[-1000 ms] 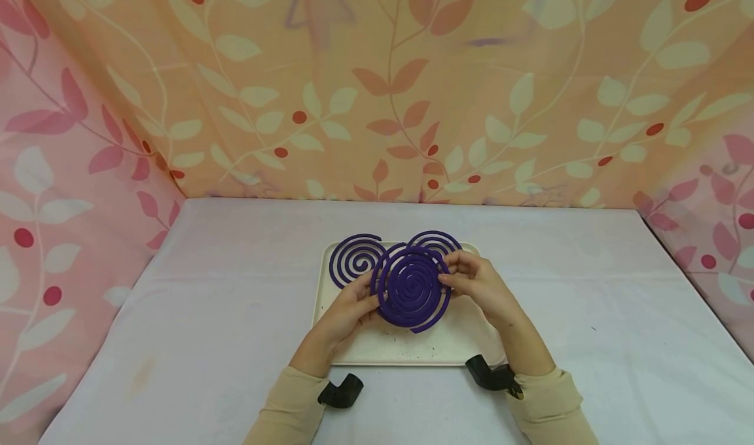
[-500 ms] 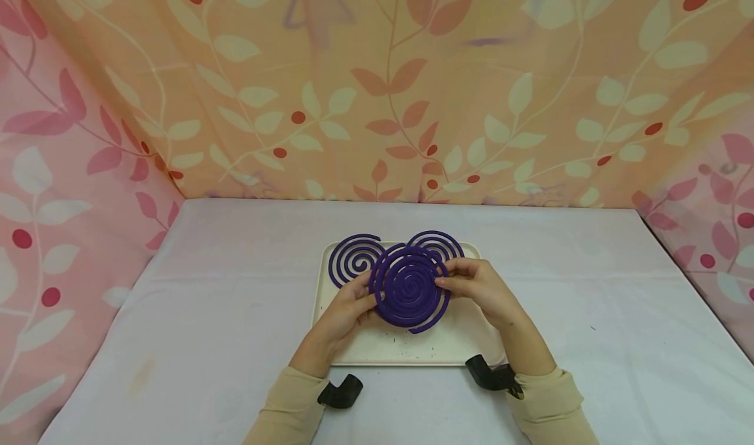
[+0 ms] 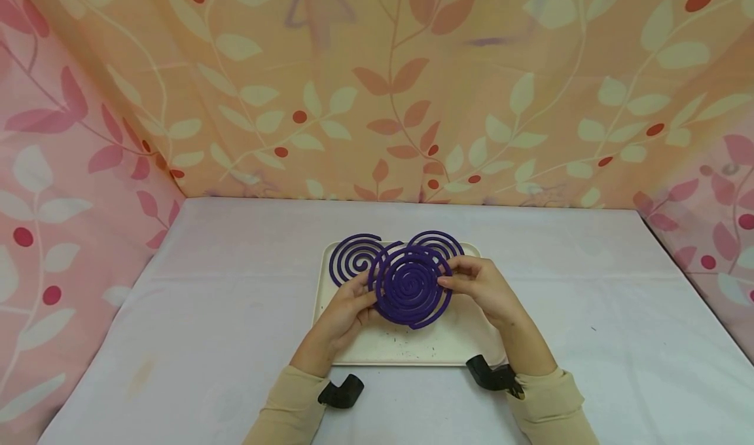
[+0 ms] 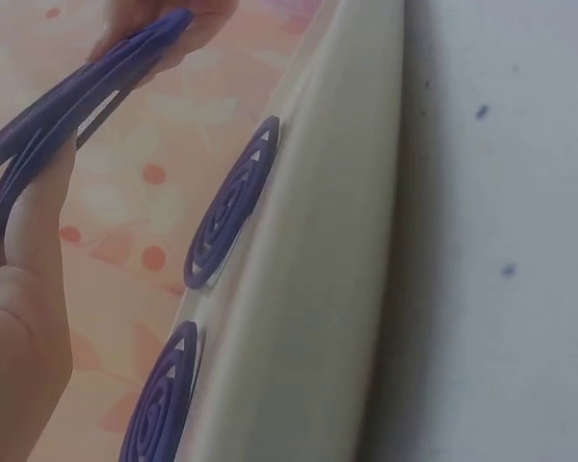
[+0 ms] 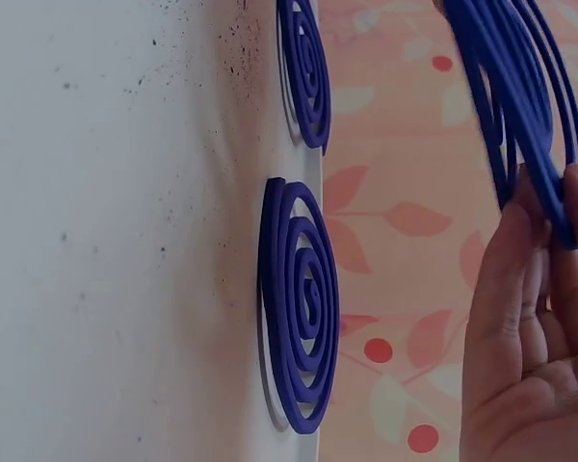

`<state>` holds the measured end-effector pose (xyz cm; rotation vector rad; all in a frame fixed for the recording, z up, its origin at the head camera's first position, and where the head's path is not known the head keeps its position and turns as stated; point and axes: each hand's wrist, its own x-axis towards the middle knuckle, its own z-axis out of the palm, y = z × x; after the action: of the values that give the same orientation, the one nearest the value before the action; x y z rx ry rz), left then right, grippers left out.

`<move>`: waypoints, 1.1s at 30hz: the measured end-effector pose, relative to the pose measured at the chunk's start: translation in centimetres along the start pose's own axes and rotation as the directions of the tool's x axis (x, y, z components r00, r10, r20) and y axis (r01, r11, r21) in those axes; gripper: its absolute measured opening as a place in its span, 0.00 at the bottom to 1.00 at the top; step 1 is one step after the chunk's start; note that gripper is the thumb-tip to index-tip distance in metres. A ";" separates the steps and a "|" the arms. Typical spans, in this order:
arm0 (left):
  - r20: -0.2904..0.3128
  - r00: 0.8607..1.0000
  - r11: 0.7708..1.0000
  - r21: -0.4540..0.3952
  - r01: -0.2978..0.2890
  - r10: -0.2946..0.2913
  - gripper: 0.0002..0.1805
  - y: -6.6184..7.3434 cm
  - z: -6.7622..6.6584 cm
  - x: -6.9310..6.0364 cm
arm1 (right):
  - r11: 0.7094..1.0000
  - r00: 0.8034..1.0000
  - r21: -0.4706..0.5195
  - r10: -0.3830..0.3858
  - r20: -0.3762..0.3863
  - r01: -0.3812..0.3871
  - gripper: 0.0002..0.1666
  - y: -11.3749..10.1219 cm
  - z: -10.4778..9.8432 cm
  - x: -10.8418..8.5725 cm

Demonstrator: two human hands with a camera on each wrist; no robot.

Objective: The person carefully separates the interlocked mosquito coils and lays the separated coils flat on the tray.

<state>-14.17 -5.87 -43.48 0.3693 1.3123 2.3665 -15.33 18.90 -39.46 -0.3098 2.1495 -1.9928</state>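
In the head view, a nested pair of purple mosquito coils (image 3: 409,284) is held up over the cream tray (image 3: 406,356). My left hand (image 3: 344,314) pinches its left rim between thumb and fingers. On the opposite rim, the thumb and fingers of my right hand (image 3: 491,294) grip it. Both wrist views show the held coils (image 4: 87,91) tilted, with gaps between some turns (image 5: 511,87). Behind them, one coil (image 3: 361,264) lies at the tray's back left. Another coil (image 3: 434,233) sits at the back right, partly hidden by the held ones.
Dark crumbs (image 3: 406,340) are scattered on the tray's front part. The tray stands on a white-covered table (image 3: 235,327), with patterned cloth (image 3: 377,105) behind and at both sides. Black curved pieces (image 3: 341,391) are at both wrists.
The right hand's fingers have come down slightly along the rim. The held coils have shifted and tilted a little, and more gaps show between their turns. The coils on the tray stay put.
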 end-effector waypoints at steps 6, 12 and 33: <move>-0.017 1.000 0.999 -0.038 0.005 -0.006 0.24 -0.2 -0.1 0.1 | 0.999 1.000 0.018 -0.031 -0.006 0.031 0.09 0.1 0.2 0.0; -0.055 0.997 0.995 0.083 0.063 -0.059 0.27 -0.2 0.2 -0.1 | 1.000 0.999 0.008 0.030 0.021 -0.030 0.07 -0.1 0.4 0.0; -0.083 0.996 0.999 0.030 0.042 -0.040 0.27 0.8 -0.5 -0.4 | 0.996 0.999 0.086 0.037 -0.010 -0.036 0.09 -0.1 -0.5 -0.2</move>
<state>-14.16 -6.81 -43.10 0.2545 1.3818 2.3519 -15.25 19.38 -39.35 -0.2453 2.0541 -2.0642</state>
